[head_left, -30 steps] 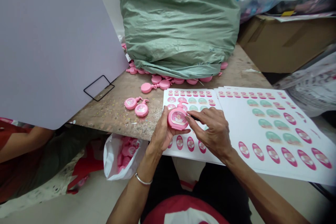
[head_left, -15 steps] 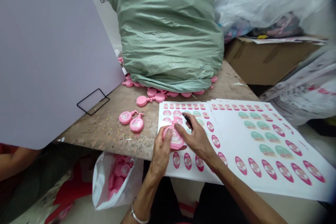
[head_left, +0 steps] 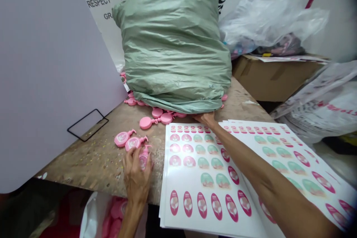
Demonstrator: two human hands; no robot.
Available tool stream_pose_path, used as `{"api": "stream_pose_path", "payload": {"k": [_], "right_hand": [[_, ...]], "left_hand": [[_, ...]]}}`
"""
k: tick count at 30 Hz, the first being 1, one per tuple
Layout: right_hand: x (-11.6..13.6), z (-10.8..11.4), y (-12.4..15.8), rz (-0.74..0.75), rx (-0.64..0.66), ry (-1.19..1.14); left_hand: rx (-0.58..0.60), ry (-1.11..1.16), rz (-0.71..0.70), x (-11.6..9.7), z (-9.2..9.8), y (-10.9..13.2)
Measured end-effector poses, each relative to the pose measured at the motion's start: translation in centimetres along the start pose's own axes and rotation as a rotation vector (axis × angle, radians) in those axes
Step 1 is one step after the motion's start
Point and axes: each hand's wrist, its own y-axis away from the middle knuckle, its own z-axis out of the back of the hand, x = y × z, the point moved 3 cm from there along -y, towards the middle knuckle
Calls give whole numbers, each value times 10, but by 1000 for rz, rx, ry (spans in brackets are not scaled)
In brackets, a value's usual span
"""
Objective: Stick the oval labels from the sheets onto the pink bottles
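My left hand (head_left: pixel 136 171) is at the left of the table, its fingers bent around a pink pump-bottle-shaped piece (head_left: pixel 144 157) with a label on its face. Two similar labelled pieces, one nearer (head_left: pixel 134 143) and one farther left (head_left: pixel 122 138), lie just beyond it. My right hand (head_left: pixel 205 118) reaches to the lower edge of a big green bag (head_left: pixel 175 55), and its fingers are hidden there. Under my right forearm lies a sheet of stickers (head_left: pixel 195 189). Plain pink pieces (head_left: pixel 146 122) lie along the bag's front edge.
A second sticker sheet (head_left: pixel 281 182) lies on the right. Below the table's left edge hangs a white bag (head_left: pixel 93 212) holding pink pieces. A pale panel (head_left: pixel 55 63) with a black wire loop (head_left: pixel 87 124) stands left. Behind, at right, is a cardboard box (head_left: pixel 273 76).
My left hand has moved left with the pink piece, bringing it beside the other two. My right hand has let go of that piece and gone forward to the green bag; its dark tool no longer shows.
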Motion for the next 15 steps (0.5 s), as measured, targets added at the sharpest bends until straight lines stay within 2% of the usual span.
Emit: {"api": "stream_pose_path", "payload": {"k": [2,4,8,11,13,15], "right_hand": [[-1,4,7,0,21,16],[0,8,28,11,55,29],[16,16,106,105,39,-112],[29,21,163,84,34,-372],[38,19,191,96,156,-650],[45,12,212,110,364,-933]], "left_hand": [[13,143,20,-10,0,1],[114,333,139,-20,-8,5],[406,811,503,-49,-42,20],[537,1222,670,-78,-57,33],[578,1440,717,-91,-58,42],[633,1546,734,-97,-53,52]]}}
